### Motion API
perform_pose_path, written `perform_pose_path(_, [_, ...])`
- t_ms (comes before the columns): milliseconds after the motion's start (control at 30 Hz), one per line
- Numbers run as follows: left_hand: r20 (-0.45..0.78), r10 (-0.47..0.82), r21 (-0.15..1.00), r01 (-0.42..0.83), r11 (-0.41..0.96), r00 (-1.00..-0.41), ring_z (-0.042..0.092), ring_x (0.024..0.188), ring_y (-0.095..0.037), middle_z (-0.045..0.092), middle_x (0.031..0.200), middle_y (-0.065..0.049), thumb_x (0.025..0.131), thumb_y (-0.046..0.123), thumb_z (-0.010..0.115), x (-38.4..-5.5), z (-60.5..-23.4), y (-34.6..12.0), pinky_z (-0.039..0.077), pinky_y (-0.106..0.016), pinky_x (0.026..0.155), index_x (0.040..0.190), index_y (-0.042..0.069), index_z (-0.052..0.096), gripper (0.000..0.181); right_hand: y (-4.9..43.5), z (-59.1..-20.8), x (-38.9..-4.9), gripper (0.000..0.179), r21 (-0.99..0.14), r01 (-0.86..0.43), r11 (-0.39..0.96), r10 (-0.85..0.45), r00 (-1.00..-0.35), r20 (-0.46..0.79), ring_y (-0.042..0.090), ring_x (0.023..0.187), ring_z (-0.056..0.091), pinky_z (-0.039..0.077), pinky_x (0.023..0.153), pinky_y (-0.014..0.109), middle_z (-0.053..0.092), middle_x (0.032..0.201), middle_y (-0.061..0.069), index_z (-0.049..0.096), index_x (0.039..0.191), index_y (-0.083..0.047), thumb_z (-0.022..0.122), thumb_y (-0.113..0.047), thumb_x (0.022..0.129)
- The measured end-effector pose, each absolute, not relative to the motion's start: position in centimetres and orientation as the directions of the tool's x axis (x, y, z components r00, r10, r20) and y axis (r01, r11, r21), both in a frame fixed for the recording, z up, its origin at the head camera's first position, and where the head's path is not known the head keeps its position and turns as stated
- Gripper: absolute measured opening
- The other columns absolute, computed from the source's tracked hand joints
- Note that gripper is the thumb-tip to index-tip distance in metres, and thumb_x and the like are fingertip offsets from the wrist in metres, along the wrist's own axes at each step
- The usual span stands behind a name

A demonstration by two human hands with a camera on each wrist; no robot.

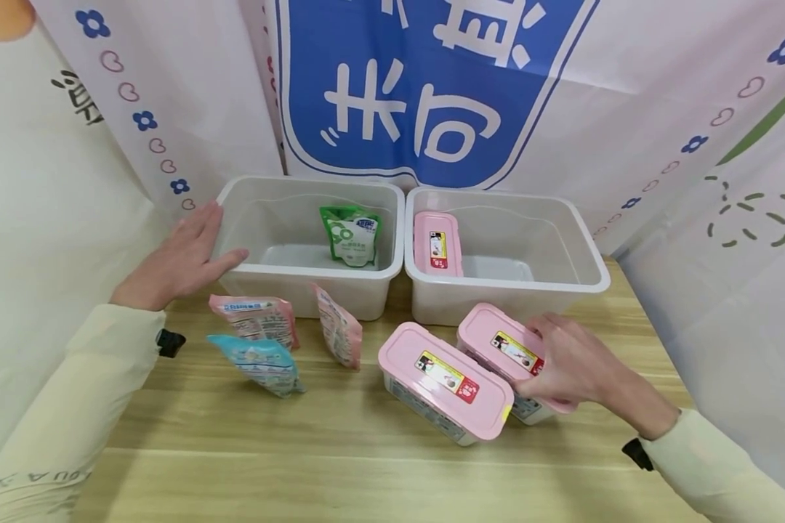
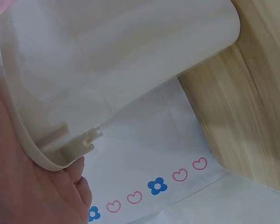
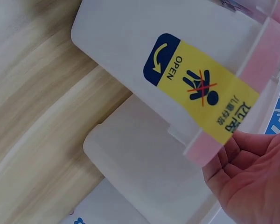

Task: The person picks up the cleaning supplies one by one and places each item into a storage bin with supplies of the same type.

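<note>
Head view: The right hand (image 1: 572, 356) grasps a white plastic, oblong box with a pink lid (image 1: 493, 334) across its width, near the right end. The box is over the wooden table (image 1: 340, 465), in front of the white plastic right bin (image 1: 445, 301) and just beside a second pink-lidded box (image 1: 446, 381). Contact with the table cannot be confirmed. The left hand (image 1: 179, 254) rests on the left end of the white plastic left bin (image 1: 373, 298), fingers extended, not clenched.

Handling: the box appears stiff, smooth and somewhat slippery, probably moderately heavy if full. Take hold across both long sides, below the lid edge; the lid alone may lift away.

Lid labels show a yellow-and-red print, too small to read. The blue backdrop panel (image 1: 419, 65) bears large white characters.

Left wrist view: The left hand lies against the bin rim at a corner.

Right wrist view: A yellow-and-navy sticker (image 3: 200, 84) spans the box end and lid edge. It reads "OPEN", with a curved arrow, a crossed-out figure and Chinese characters including "儿童存放".
</note>
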State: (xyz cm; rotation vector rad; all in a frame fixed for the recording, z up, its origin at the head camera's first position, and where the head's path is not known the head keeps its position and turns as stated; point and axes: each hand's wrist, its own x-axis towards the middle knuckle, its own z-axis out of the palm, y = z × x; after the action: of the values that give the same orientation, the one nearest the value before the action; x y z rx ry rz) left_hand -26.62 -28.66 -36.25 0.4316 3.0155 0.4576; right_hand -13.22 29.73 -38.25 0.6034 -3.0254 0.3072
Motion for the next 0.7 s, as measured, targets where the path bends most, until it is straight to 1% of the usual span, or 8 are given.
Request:
perform_pose_path(300, [-0.026, 0.282, 0.301, 0.262, 0.917, -0.959, -0.006, 0.165, -0.045, -0.018, 0.177, -0.015, 0.106, 0.063, 0.040, -26.5, -36.2, -28.8, 0.003, -0.070, 0.132, 0.167, 0.006, -0.012, 0.099, 29.9, -38.2, -13.0, 0.070, -0.166, -0.395, 0.904, -0.383, -0.918, 0.098, 0.012, 0.076, 0.055, 0.046, 0.063, 0.023, 0.062, 0.088, 0.000, 0.067, 0.107, -0.004, 0.090, -0.048, 0.058])
perform_pose_path(467, [-0.037, 0.279, 0.287, 0.257, 0.923, -0.960, -0.007, 0.165, -0.045, -0.017, 0.177, -0.017, 0.106, 0.064, 0.039, -26.6, -36.3, -28.8, 0.004, -0.069, 0.132, 0.167, 0.005, -0.012, 0.100, 30.1, -37.8, -12.8, 0.075, -0.160, -0.378, 0.912, -0.369, -0.926, 0.083, 0.012, 0.077, 0.055, 0.047, 0.064, 0.023, 0.062, 0.090, 0.000, 0.067, 0.111, -0.003, 0.091, -0.049, 0.057])
perform_pose_path(700, [-0.048, 0.277, 0.280, 0.254, 0.926, -0.960, -0.007, 0.164, -0.046, -0.016, 0.177, -0.020, 0.106, 0.064, 0.039, -26.6, -36.3, -28.7, 0.003, -0.069, 0.132, 0.167, 0.004, -0.014, 0.100, 30.2, -37.1, -12.4, 0.072, -0.133, -0.408, 0.903, -0.395, -0.912, 0.111, 0.010, 0.075, 0.053, 0.045, 0.062, 0.022, 0.060, 0.086, -0.002, 0.067, 0.108, -0.005, 0.092, -0.050, 0.056])
